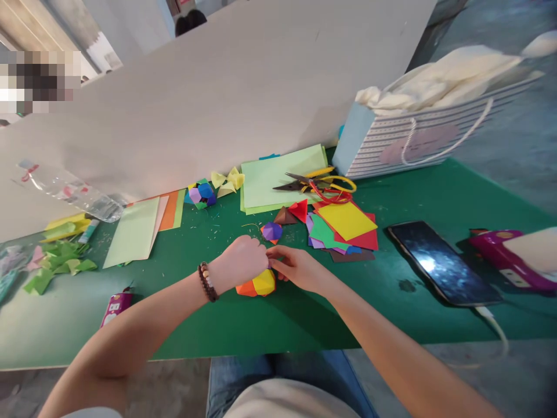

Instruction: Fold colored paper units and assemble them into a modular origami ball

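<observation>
Both hands meet at the middle of the green table, over a folded paper piece [256,284] with orange and yellow faces. My left hand [244,261], with a beaded bracelet at its wrist, is curled closed above that piece; what its fingertips hold is hidden. My right hand [298,268] pinches at a small purple bit beside the left fingertips, too small to make out. Just beyond the hands lies a purple folded piece [272,231], with a brown folded piece [285,216] and a red one [299,210] behind it.
Scissors [333,188] lie on pale green sheets [278,174]. Coloured paper squares [346,220], a phone [439,261] and a striped bag [400,139] are at the right. At the left are a bottle [73,188], paper sheets [133,229] and green scraps [61,261].
</observation>
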A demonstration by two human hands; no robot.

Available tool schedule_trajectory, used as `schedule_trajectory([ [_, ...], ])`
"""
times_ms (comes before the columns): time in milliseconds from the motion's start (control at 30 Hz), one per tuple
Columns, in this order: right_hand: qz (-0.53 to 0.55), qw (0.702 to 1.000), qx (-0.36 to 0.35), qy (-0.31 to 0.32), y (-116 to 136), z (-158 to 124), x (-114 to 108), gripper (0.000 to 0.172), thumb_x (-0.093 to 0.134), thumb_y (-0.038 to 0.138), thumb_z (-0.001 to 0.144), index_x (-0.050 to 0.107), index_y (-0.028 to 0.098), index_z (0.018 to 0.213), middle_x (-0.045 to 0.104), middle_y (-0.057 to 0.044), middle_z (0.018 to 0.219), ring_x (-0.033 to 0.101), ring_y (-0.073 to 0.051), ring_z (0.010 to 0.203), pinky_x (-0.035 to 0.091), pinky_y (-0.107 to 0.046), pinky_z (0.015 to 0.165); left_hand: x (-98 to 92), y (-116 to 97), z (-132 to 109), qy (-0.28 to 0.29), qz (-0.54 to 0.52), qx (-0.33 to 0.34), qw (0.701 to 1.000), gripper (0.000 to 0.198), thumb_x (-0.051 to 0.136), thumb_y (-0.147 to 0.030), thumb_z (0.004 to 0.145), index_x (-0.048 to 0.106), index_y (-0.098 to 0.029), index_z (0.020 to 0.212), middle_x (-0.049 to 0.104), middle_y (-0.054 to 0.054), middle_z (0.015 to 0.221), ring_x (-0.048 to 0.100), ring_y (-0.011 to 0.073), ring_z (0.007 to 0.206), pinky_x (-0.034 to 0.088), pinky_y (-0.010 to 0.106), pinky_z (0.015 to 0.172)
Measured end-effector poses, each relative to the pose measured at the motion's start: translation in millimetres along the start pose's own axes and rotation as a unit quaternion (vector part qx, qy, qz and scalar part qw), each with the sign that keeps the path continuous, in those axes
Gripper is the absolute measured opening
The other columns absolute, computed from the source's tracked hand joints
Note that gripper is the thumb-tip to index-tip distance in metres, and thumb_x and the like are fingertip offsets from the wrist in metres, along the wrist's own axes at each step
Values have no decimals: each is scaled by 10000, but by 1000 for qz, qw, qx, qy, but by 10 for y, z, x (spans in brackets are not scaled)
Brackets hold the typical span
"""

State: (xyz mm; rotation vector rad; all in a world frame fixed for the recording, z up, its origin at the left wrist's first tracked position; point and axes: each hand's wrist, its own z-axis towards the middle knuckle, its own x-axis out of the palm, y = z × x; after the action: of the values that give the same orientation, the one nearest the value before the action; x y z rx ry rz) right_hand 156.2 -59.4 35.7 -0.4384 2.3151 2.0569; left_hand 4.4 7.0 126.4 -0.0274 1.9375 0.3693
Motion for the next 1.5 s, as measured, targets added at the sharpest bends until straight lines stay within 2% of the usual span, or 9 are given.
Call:
schedule_trajectory([
  [233, -2, 1000, -19, 0, -48, -54, -17, 302, 540, 397, 907, 616, 229, 1145, 706, -57, 1032, 632, -153, 680, 530, -299, 615, 54, 34, -16, -27, 30, 51, 998, 148, 624, -50, 852, 678, -133, 742, 695, 77, 745, 655, 226, 788, 352, 325, 594],
  [367, -39, 996, -78, 25, -25, -190, -47, 789, 766, 398, 732, 414, 287, 1429, 514, -99, 1414, 637, -205, 897, 551, -339, 704, 67, 51, -32, -53, 16, 48, 997, 163, 631, -89, 872, 665, -147, 723, 692, 72, 766, 646, 217, 793, 343, 321, 581],
  [433, -72, 993, -95, 22, -13, -218, -14, 949, 837, 371, 644, 361, 299, 1462, 471, -98, 1457, 624, -234, 971, 544, -372, 784, 75, 56, -28, -59, 9, 51, 997, 164, 647, -91, 862, 656, -151, 711, 688, 67, 767, 643, 215, 797, 349, 321, 585],
  [633, -108, 991, -77, -7, 0, -165, 117, 648, 780, 285, 685, 511, 219, 1271, 648, -66, 1088, 624, -230, 886, 508, -353, 739, 48, 78, -32, -51, -9, 56, 997, 158, 642, -73, 855, 654, -164, 727, 681, 60, 784, 634, 210, 796, 361, 316, 581],
  [1000, -87, 994, -69, -10, -44, -152, 153, 766, 792, 330, 677, 466, 250, 1366, 620, -87, 1266, 629, -264, 1032, 521, -401, 850, -86, 164, -123, -6, -161, -29, 986, 109, 585, -73, 819, 636, -163, 784, 665, 64, 843, 634, 215, 817, 469, 297, 628],
  [1100, -38, 998, -46, -21, -106, -126, 147, 825, 805, 379, 674, 442, 261, 1406, 544, -105, 1395, 571, -302, 1192, 492, -439, 953, -72, 245, -350, -106, -321, -51, 940, 72, 610, -131, 823, 620, -183, 871, 653, 49, 913, 621, 207, 903, 519, 317, 768],
  [1233, 110, 993, 29, -26, -146, -47, 105, 822, 761, 446, 715, 403, 244, 1427, 576, -107, 1313, 637, -232, 1001, 537, -351, 781, 280, 152, -664, -298, -539, -144, 775, 425, 686, -345, 864, 541, -232, 1247, 550, 111, 1324, 533, 250, 1254, 460, 413, 1066],
  [1367, 175, 979, 102, -23, -68, -1, 57, 699, 666, 527, 785, 436, 225, 1372, 643, -47, 999, 578, -144, 685, 432, -253, 512, 734, -198, -758, -266, -654, -154, 691, 964, 823, -492, 698, 316, -308, 1497, 294, 142, 1567, 385, 347, 1411, 465, 477, 1090],
  [1500, 152, 977, 151, 7, 25, -40, 47, 630, 585, 602, 841, 467, 233, 1337, 623, 0, 804, 550, -138, 583, 434, -260, 493, 898, -505, -742, -264, -663, -221, 665, 919, 822, -375, 736, 311, -352, 1500, 342, 116, 1537, 436, 327, 1365, 547, 451, 999],
])
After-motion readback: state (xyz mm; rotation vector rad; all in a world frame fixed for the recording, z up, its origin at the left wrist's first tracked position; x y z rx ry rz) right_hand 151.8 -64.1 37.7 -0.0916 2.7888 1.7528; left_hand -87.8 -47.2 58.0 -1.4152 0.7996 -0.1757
